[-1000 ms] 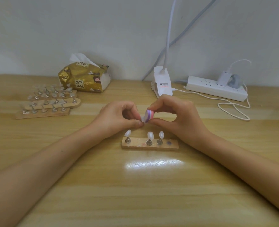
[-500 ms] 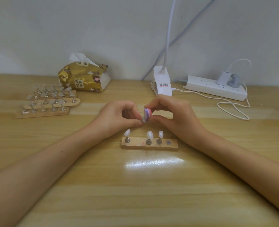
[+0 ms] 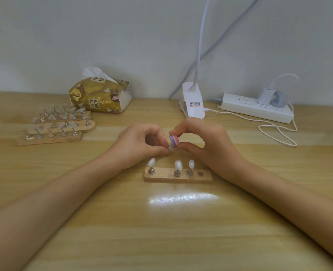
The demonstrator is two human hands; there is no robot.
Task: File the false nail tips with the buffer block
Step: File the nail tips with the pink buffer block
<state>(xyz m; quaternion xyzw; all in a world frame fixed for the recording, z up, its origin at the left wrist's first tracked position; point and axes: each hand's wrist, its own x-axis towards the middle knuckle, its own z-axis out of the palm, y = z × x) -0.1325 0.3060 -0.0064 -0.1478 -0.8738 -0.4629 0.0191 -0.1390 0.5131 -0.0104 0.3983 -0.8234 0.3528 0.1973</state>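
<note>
Counter (image 3: 161,231) | wooden stand (image 3: 205,178) carries three upright nail tips (image 3: 178,165) | just behind, left hand (image 3: 138,143) pinches a clear nail tip (image 3: 170,148) against the buffer block (image 3: 174,141), which is pinched by the right hand (image 3: 206,142) | tissue pack (image 3: 101,96) by the wall

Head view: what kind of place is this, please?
Probably a home or small-studio nail-craft desk rather than a factory: a wooden table with wooden stands holding false nail tips, a clip-on lamp and a power strip.
</note>
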